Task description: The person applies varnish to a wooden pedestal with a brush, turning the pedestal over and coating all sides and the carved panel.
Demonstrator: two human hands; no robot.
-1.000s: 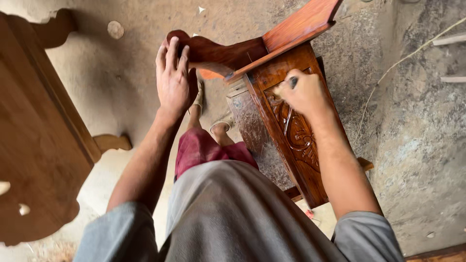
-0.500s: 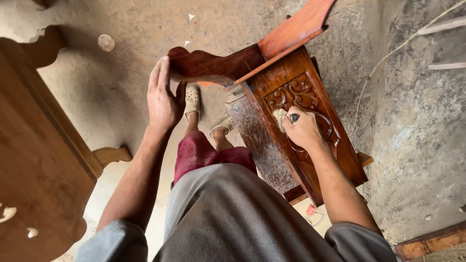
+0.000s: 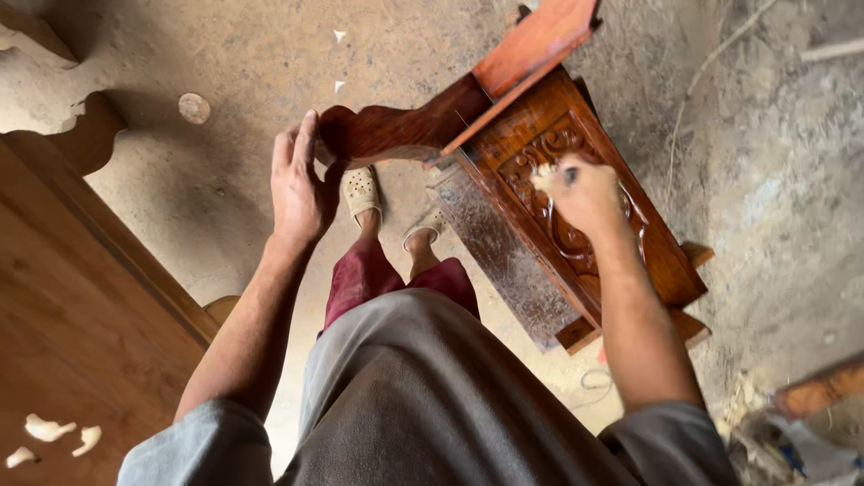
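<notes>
A reddish-brown carved wooden furniture piece (image 3: 621,234) stands on the dusty floor in front of me, with a scrolled panel facing up. My left hand (image 3: 301,180) grips its curved end (image 3: 396,135) at the left. My right hand (image 3: 583,191) is closed around a small pale cloth or pad with a dark tip showing, pressed on the carved panel. My two feet in pale sandals (image 3: 363,191) stand below the piece.
A large flat brown wooden panel (image 3: 72,315) with a shaped edge fills the left side. A round wooden disc (image 3: 193,108) and small chips lie on the concrete floor. Scrap wood and debris (image 3: 810,396) lie at the lower right.
My right hand has moved up along the carved panel, rubbing it. My left hand has kept its hold on the curved end. The view has shifted slightly.
</notes>
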